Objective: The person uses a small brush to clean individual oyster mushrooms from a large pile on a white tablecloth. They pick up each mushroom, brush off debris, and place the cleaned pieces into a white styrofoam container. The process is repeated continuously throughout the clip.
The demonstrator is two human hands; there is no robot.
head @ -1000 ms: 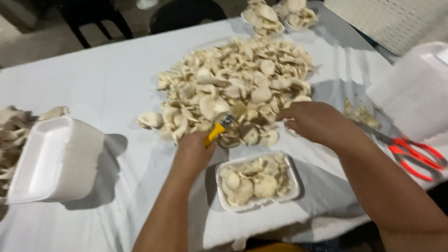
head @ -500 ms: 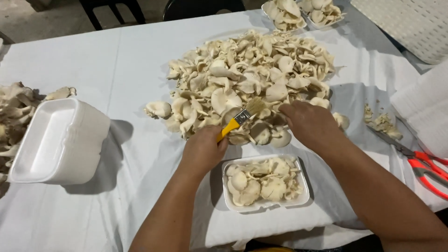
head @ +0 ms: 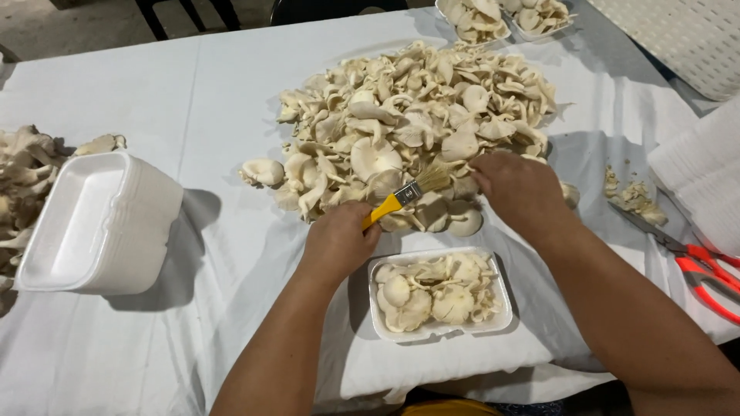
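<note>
Right now your left hand (head: pixel 337 240) is closed around the yellow handle of a small brush (head: pixel 406 194), and the bristles point at the near edge of the big pile of mushrooms (head: pixel 416 131). Your right hand (head: pixel 518 189) rests palm down on that same edge, fingers curled onto the mushrooms; whether it has a mushroom pinched is hidden under the hand, so you cannot tell. Just in front of you, between your arms, sits a white foam tray (head: pixel 441 294) that already looks full of pale mushrooms, so one tray seems done. Most of the work looks left, because the pile on the white tablecloth (head: pixel 216 85) is large and wide. To your left stands a stack of empty foam trays (head: pixel 92 223), with nothing in the top one, and more mushrooms (head: pixel 23 169) lie beside it at the table's edge. At the far side of the table, two more filled trays (head: pixel 509 17) hold mushrooms too. To your right lie red-handled scissors (head: pixel 697 266), and near them a little heap of cut scraps (head: pixel 634 196), well apart from the pile.
</note>
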